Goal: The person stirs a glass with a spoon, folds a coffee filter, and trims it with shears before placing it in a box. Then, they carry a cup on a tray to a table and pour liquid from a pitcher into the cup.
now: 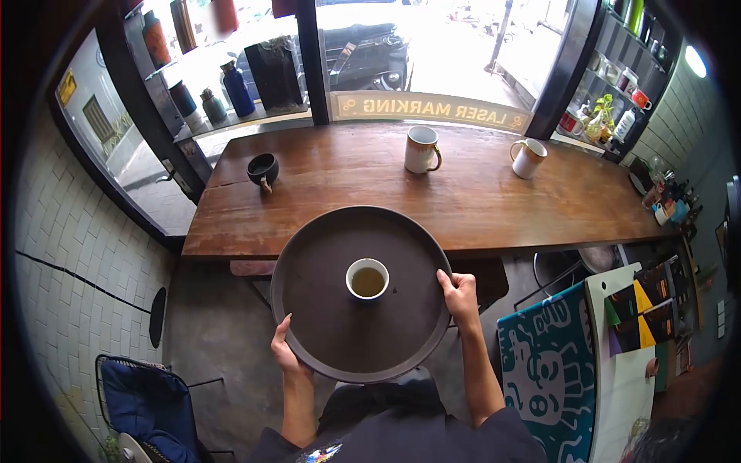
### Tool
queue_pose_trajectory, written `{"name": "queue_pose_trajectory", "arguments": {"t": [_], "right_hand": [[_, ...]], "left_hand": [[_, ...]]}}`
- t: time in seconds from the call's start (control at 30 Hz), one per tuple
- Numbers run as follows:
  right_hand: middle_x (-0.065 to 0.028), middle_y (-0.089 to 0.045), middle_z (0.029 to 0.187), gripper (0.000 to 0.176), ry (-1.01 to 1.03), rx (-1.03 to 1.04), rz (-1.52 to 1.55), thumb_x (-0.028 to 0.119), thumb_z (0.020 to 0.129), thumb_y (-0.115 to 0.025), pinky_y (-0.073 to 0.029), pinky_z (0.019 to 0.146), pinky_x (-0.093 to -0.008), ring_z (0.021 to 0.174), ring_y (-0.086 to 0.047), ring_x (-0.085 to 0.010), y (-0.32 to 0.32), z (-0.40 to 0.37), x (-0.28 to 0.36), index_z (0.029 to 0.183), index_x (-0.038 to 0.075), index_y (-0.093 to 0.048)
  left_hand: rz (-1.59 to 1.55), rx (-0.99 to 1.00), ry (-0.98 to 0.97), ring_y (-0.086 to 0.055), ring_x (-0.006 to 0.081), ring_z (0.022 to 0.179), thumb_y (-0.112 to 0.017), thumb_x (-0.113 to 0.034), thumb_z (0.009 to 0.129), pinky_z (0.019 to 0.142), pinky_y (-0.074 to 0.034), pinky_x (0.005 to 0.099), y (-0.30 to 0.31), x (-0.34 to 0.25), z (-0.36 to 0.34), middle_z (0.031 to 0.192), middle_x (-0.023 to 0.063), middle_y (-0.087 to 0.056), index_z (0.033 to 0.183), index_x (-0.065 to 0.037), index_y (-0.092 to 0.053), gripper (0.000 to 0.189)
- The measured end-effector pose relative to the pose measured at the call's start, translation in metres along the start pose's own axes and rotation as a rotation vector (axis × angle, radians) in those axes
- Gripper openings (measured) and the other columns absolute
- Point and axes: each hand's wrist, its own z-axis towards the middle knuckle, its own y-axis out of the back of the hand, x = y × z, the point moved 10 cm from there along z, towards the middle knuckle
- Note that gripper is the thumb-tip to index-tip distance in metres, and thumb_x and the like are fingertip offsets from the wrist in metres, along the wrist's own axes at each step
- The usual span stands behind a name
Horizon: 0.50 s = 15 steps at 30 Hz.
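A round dark brown tray (340,332) is held level in front of my body, its far rim overlapping the near edge of the wooden table. My left hand (286,349) grips the tray's lower left rim, thumb on top. On the right side, my right hand (461,296) clasps the rim with its thumb over the edge. Near the middle of the tray stands a small white cup (367,279) of yellowish-brown liquid, upright and touched by neither hand. The fingers under the tray are hidden.
On the wooden table (324,181) stand a black cup (263,168), a tall white mug (421,150) and a white mug with a gold handle (529,158). A blue chair (150,409) is at lower left. A white counter with a teal patterned front (548,370) stands at right.
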Motion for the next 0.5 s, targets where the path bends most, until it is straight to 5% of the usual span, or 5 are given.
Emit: {"name": "queue_pose_trajectory", "arguments": {"t": [0.13, 0.23, 0.37, 0.5], "right_hand": [[-0.0091, -0.056, 0.049, 0.040, 0.068, 0.004, -0.133, 0.022, 0.090, -0.062, -0.038, 0.046, -0.0325, 0.045, -0.050, -0.0101, -0.001, 0.021, 0.022, 0.061, -0.006, -0.059], [-0.0255, -0.055, 0.059, 0.042, 0.153, 0.059, -0.451, 0.029, 0.088, -0.062, -0.044, 0.053, -0.0449, 0.054, -0.058, -0.0398, -0.002, 0.031, 0.043, 0.063, -0.005, -0.059], [-0.0263, -0.059, 0.066, 0.043, 0.230, 0.111, -0.658, 0.032, 0.088, -0.063, -0.047, 0.060, -0.0484, 0.066, -0.062, -0.0421, 0.008, 0.053, 0.079, 0.065, -0.004, -0.063], [-0.0179, -0.064, 0.079, 0.026, 0.319, 0.127, -0.321, 0.024, 0.089, -0.065, -0.049, 0.057, -0.0364, 0.060, -0.064, -0.0274, 0.014, 0.117, 0.108, 0.091, -0.002, -0.063]], "left_hand": [[-0.010, -0.026, -0.022, -0.060, 0.0305, 0.108, -0.050, -0.023, 0.091, 0.097, -0.046, 0.0403, -0.012, 0.002, 0.009, 0.118, 0.0165, -0.062, 0.119, 0.001, -0.057, 0.038], [-0.023, 0.014, -0.049, -0.059, 0.0310, 0.109, -0.049, -0.024, 0.091, 0.098, -0.046, 0.0411, -0.019, 0.002, 0.010, 0.121, 0.0169, -0.060, 0.123, 0.002, -0.054, 0.041], [0.009, -0.086, -0.127, -0.059, 0.0317, 0.109, -0.049, -0.025, 0.092, 0.098, -0.045, 0.0420, -0.022, 0.001, 0.007, 0.121, 0.0173, -0.060, 0.124, 0.003, -0.053, 0.042], [-0.100, -0.013, -0.108, -0.059, 0.0320, 0.110, -0.049, -0.026, 0.092, 0.098, -0.045, 0.0427, -0.029, 0.012, 0.007, 0.122, 0.0173, -0.060, 0.124, 0.003, -0.053, 0.043]]}}
